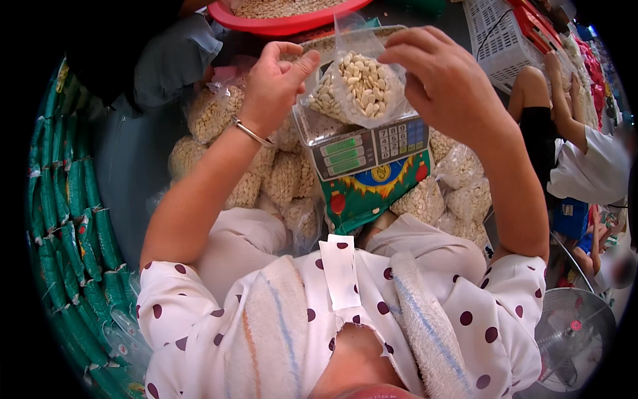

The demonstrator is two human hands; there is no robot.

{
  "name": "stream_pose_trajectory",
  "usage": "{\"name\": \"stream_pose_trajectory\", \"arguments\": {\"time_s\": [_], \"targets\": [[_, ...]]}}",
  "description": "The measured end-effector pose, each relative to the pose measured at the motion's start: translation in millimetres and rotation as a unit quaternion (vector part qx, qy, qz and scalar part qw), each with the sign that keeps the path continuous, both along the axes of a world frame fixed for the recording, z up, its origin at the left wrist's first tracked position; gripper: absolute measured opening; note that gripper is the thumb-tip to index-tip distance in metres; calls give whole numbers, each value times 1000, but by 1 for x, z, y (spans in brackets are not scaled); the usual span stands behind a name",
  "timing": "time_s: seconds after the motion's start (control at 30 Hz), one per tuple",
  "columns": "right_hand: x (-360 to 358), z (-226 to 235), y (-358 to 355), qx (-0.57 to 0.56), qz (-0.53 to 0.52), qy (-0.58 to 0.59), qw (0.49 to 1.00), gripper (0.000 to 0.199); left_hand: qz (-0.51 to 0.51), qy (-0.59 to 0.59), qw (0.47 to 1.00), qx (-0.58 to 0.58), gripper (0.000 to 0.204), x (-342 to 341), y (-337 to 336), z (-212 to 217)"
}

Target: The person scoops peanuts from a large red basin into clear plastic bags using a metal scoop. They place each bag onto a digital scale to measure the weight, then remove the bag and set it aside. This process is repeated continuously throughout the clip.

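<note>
A clear plastic bag of pale flat beans point(364, 86) sits on the pan of a digital scale point(345, 154), its loose mouth standing up at the top. A second heap of the same beans point(325, 100) shows just left of it. Beside the bag's left side is my left hand point(276, 80), thumb and forefinger apart with a gap between them and nothing seen in them. My right hand point(438, 76) hovers at the bag's right edge, fingers spread and thumb apart; whether a fingertip touches the plastic is hard to tell.
Filled bean bags point(286, 176) lie left of the scale, more bags point(458, 193) right. A green printed package point(372, 193) is below the scale. Beyond stands a red basin point(279, 23); a white crate point(502, 43) is far right. Green packs point(73, 219) line the left; other people sit nearby.
</note>
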State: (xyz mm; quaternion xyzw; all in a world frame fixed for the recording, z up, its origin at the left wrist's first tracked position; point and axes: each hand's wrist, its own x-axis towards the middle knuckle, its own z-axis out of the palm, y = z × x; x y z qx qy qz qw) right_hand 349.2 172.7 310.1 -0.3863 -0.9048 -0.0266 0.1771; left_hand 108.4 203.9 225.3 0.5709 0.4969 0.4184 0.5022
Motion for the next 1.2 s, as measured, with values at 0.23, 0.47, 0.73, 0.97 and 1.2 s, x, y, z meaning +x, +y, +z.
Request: {"name": "stream_pose_trajectory", "arguments": {"time_s": [0.23,0.47,0.73,0.97,1.2], "targets": [[-29,-12,53,-156,-23,-236,959,10,-35,36,995,-90,25,-47,-52,-5],[-54,-63,85,-319,-115,-368,866,24,-140,301,943,-6,26,-67,-144,-71],[-44,-145,72,-152,-155,-178,960,78,-274,494,823,-62,43,-38,-201,-125],[-40,-116,81,-305,-142,-148,930,43,-127,424,896,-43,30,-76,-146,-119],[-44,16,-17,-286,67,122,948,20,-100,380,912,-115,27,-152,-101,-115]]}}
